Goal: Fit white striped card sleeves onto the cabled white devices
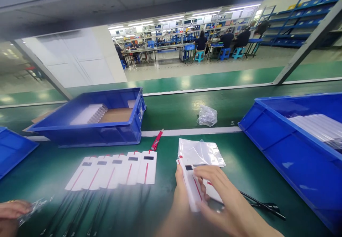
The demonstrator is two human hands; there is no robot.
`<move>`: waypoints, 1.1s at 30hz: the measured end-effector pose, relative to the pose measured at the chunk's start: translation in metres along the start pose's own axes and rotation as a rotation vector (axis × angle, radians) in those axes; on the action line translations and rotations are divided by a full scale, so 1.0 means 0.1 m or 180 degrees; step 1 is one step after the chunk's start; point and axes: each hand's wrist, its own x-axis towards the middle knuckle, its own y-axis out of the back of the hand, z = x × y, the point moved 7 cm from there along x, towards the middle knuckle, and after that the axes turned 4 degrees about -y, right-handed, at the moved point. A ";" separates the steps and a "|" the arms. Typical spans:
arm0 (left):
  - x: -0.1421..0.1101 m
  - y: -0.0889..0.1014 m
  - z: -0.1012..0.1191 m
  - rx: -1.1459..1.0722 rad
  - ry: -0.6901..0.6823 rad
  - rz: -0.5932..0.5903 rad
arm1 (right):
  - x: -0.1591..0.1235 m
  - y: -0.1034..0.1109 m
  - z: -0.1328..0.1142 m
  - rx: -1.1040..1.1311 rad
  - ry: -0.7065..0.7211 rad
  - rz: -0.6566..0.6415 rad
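A slim white device (190, 185) with a small dark screen and a red stripe is tilted up between my hands. My left hand (179, 196) is closed around its left side. My right hand (227, 192) reaches over from the right, its index finger beside the screen and its thumb near the lower end; the other fingers curl at the right edge and are partly hidden. Partly under my right hand lies another white piece with a red mark (213, 191). Clear plastic bags (199, 151) lie flat just behind the device.
Several similar white devices (146, 167) overlap in a row, with black cables trailing. A red utility knife (157, 140) lies behind them. Blue bins (98, 137) stand left and right (280, 151). Crumpled plastic (207, 116) sits farther back. Another person's hand (13, 210) holds clear plastic at left.
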 end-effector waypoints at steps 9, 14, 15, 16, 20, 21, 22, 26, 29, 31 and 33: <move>-0.05 0.14 0.06 0.0239 -0.0640 0.0211 | -0.19 0.01 -0.55 -0.1771 0.1195 -0.0112; -0.10 0.15 0.03 0.0295 -0.0526 0.0207 | -0.21 0.02 -0.63 -0.2228 0.1369 -0.0231; -0.11 0.14 0.03 0.0320 -0.0481 0.0190 | -0.22 0.03 -0.65 -0.2277 0.1418 -0.0294; -0.12 0.12 0.03 0.0355 -0.0424 0.0164 | -0.22 0.04 -0.67 -0.2302 0.1467 -0.0319; -0.14 0.07 0.04 0.0524 -0.0267 0.0098 | -0.20 0.09 -0.72 -0.2330 0.1497 -0.0303; -0.14 0.07 0.05 0.0553 -0.0263 0.0107 | -0.20 0.10 -0.72 -0.2322 0.1495 -0.0288; -0.14 0.07 0.05 0.0571 -0.0263 0.0114 | -0.20 0.11 -0.72 -0.2301 0.1507 -0.0281; -0.14 0.06 0.06 0.0587 -0.0327 0.0106 | -0.24 0.12 -0.68 -0.2099 0.1587 -0.0274; -0.15 0.07 0.09 0.0542 -0.0516 0.0098 | -0.27 0.08 -0.57 -0.1901 0.1374 -0.0275; -0.15 0.08 0.10 0.0515 -0.0607 0.0159 | -0.30 -0.01 -0.47 -0.1832 0.1241 -0.0432; -0.14 0.11 0.07 0.0541 -0.0584 0.0270 | -0.30 -0.07 -0.39 -0.1858 0.1101 -0.0410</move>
